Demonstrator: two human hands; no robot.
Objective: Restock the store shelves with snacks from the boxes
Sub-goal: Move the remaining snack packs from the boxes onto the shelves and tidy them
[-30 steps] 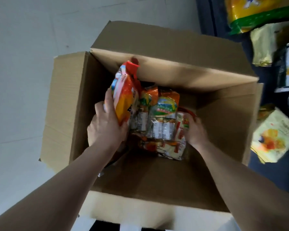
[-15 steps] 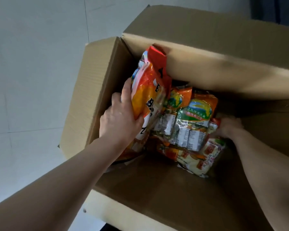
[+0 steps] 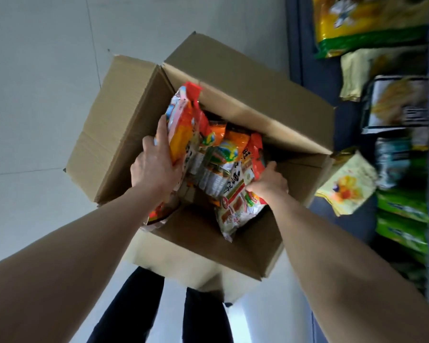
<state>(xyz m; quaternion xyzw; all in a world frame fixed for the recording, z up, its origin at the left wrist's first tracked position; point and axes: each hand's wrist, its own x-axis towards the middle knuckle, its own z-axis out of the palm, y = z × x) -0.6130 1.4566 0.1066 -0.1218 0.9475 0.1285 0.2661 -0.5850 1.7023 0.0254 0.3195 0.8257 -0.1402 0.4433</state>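
A stack of snack packets [image 3: 216,159] is clamped above the open box [image 3: 245,95] between the left hand [image 3: 154,167], fingers flat, and the right hand [image 3: 268,185], curled round its end. Even pressure should be kept so that middle packets are not dropped before the shelves [image 3: 394,120] are reached.

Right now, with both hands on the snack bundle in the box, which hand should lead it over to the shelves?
Probably the right hand. It grips the packets on the side nearest the shelves, which stand on the person's right. The left hand presses flat against the far side, so it is better suited to steadying.
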